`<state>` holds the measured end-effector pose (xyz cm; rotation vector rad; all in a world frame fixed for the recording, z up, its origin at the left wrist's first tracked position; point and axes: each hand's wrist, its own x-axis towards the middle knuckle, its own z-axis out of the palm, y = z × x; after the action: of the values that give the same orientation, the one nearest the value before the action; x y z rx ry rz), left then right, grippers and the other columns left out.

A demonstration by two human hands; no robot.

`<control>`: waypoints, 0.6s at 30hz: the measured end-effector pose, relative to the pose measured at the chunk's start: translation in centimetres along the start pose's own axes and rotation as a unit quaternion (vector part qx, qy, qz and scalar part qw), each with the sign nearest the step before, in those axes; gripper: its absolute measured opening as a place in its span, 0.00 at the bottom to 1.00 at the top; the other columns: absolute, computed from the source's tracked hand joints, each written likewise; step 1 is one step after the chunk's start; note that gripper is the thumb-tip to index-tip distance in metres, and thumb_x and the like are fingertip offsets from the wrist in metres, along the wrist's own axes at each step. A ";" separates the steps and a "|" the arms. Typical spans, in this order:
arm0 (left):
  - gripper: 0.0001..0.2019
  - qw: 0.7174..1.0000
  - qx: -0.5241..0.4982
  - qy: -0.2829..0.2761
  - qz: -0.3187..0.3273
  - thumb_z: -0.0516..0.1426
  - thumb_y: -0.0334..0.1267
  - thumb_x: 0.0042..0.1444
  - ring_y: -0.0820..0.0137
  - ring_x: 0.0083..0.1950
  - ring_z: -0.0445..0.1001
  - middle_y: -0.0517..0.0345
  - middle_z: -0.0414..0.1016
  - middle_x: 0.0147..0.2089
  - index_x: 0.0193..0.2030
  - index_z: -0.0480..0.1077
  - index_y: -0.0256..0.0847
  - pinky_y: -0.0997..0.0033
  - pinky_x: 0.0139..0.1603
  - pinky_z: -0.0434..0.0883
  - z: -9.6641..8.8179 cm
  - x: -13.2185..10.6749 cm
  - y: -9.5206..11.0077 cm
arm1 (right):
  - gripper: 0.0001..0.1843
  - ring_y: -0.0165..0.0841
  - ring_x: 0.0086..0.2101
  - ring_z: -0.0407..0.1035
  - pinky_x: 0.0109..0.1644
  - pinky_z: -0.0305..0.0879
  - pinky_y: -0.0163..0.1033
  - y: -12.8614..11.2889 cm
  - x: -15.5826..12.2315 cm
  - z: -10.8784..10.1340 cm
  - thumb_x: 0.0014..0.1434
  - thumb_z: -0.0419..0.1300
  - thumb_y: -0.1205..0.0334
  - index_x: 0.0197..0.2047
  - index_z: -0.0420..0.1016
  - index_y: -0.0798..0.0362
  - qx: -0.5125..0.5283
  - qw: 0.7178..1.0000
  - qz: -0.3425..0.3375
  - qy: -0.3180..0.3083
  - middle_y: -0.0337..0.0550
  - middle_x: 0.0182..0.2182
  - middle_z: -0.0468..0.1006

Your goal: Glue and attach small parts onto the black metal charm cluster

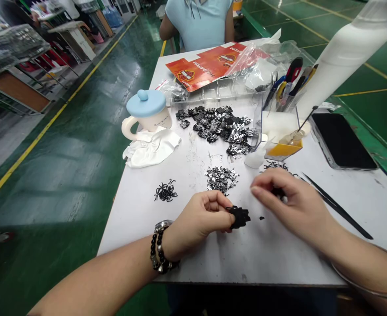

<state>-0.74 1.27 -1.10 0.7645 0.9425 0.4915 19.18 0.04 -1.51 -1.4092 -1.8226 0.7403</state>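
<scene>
My left hand [202, 219] is closed, pinching a small black part [240, 217] just above the white table [213, 254]. My right hand [290, 199] hovers to its right with fingers curled; something small and dark shows under the fingers, too hidden to name. A small pile of silvery-black pieces [221, 177] lies just beyond my hands. A heap of thin black curved bits [165, 192] sits to the left. A larger spread of black parts [220, 125] lies further back.
Black tweezers [336, 205] lie at the right, a dark phone [343, 140] beyond them. A blue-lidded mug [146, 112] and white cloth [150, 147] stand left. A clear tool holder [287, 85], orange cartons [209, 66] and a person in light blue [198, 22] are behind.
</scene>
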 end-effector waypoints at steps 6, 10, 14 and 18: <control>0.10 1.000 0.006 0.021 -0.017 0.61 0.31 0.35 0.79 0.19 0.66 0.65 0.69 0.18 0.27 0.65 0.37 0.77 0.24 0.62 0.3 0.1 -0.1 | 0.24 0.32 0.23 0.64 0.30 0.59 0.39 2.0 1.5 -0.7 0.54 0.62 0.48 0.49 0.63 0.50 -0.125 0.980 0.080 0.134 0.33 0.23 0.70; 0.10 1.000 0.003 0.020 -0.019 0.61 0.31 0.36 0.79 0.19 0.65 0.65 0.69 0.18 0.27 0.65 0.37 0.77 0.24 0.62 0.4 0.1 -0.3 | 0.26 0.37 0.23 0.67 0.26 0.53 0.38 2.3 2.7 -0.4 0.53 0.61 0.42 0.49 0.68 0.50 -0.242 0.957 0.140 0.079 0.37 0.22 0.73; 0.09 1.000 0.003 0.020 -0.023 0.61 0.31 0.37 0.79 0.19 0.65 0.64 0.70 0.18 0.27 0.66 0.37 0.77 0.23 0.60 0.5 0.1 -0.4 | 0.17 0.34 0.21 0.62 0.24 0.47 0.37 2.5 3.6 -0.1 0.56 0.59 0.45 0.36 0.72 0.52 -0.285 0.946 0.131 0.077 0.39 0.20 0.71; 0.09 0.999 0.003 0.030 -0.028 0.61 0.31 0.37 0.79 0.19 0.65 0.64 0.69 0.18 0.27 0.66 0.37 0.77 0.23 0.60 0.6 0.0 -0.5 | 0.17 0.31 0.20 0.59 0.23 0.48 0.37 2.1 3.4 -0.5 0.53 0.62 0.48 0.26 0.66 0.52 -0.258 0.955 0.118 0.088 0.38 0.19 0.68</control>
<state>-0.23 0.74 -1.21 0.7310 1.0182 0.4648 20.20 3.85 -2.27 -1.9857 -1.7963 0.2338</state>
